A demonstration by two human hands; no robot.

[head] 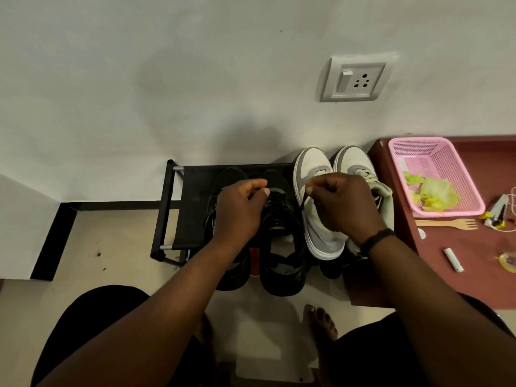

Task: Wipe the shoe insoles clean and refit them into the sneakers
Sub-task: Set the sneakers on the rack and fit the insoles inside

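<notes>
A pair of black sneakers (pixel 282 247) stands on a black shoe rack (pixel 195 196), toes toward the wall. My left hand (pixel 240 210) and my right hand (pixel 343 205) are above the right black sneaker, each pinching an end of its black lace (pixel 304 201), pulled apart sideways. A pair of white and grey sneakers (pixel 312 174) stands to the right on the same rack, partly behind my right hand. No insole and no cloth is in sight.
A maroon table (pixel 460 269) stands at the right with a pink basket (pixel 438 174) holding yellow-green wrapping, a wooden fork (pixel 449 223) and small items. The white wall with a socket (pixel 354 79) is just behind the rack. My bare foot (pixel 321 322) is on the floor below.
</notes>
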